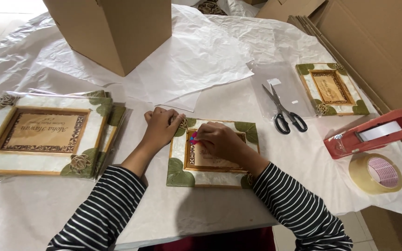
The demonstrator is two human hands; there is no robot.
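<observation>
— White wrapping paper point(210, 56) covers the whole worktable, with a tall brown cardboard box point(117, 28) standing at the far edge. Where is the frame being handled?

— Front and centre: a small rectangular picture frame with pearly white borders, green leaf corners and a wooden inner panel point(212, 155) lies flat on the paper, close to the table's near edge. The left hand point(161, 125), fingers curled, presses on the frame's upper left corner. The right hand point(219, 142) rests over the panel, fingertips pinched together on a small pink-and-blue object point(193, 137) just above the glass.

— What can't be made out?

— That pinched object is too small to identify. The right hand hides much of the panel, and the striped sleeves cover the frame's lower right corner. At left, a stack of larger matching frames in clear plastic sleeves point(43, 135) is cut off by the picture's edge.

— And the room around the hands?

— Bare paper lies open between the frame and the stack. To the right sit black-handled scissors point(282, 111) on a clear plastic bag point(275, 81), another small frame point(331, 88), a red tape dispenser point(368, 135) and a roll of clear packing tape point(375, 173) near the table's right edge, all well apart from the hands.
</observation>
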